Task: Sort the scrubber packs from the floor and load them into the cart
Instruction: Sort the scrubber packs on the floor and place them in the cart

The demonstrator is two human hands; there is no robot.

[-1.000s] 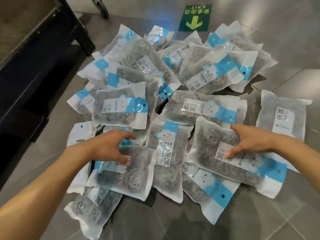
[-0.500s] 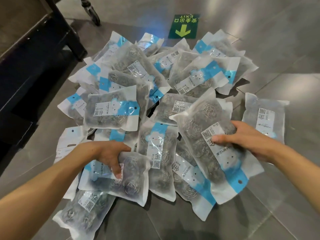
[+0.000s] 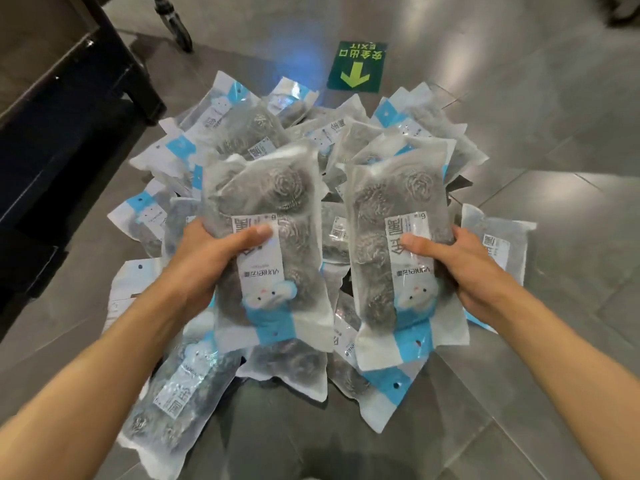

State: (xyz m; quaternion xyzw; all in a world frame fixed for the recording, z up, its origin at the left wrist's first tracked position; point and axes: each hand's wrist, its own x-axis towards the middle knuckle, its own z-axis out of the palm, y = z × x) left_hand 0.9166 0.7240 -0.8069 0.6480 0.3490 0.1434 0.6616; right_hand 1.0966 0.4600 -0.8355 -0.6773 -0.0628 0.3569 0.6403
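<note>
Grey floor tiles (image 3: 519, 393) fill the view, their nearest stretch cut off by the bottom edge. Closest, the left hand (image 3: 204, 261) grips a scrubber pack (image 3: 273, 237) from its left side, thumb across the white label, the other fingers hidden behind the pack. Beside it, the right hand (image 3: 464, 268) grips a second pack (image 3: 394, 244) likewise, thumb on the label and fingers out of sight. Both packs stand nearly upright, apart, above the pile of packs (image 3: 311, 140) on the floor, much of which they hide. Farther off lies a green exit sign (image 3: 356, 65). At upper left a dark frame (image 3: 114, 57) and a wheel (image 3: 176, 26) are cropped; whether they belong to the cart cannot be told.
</note>
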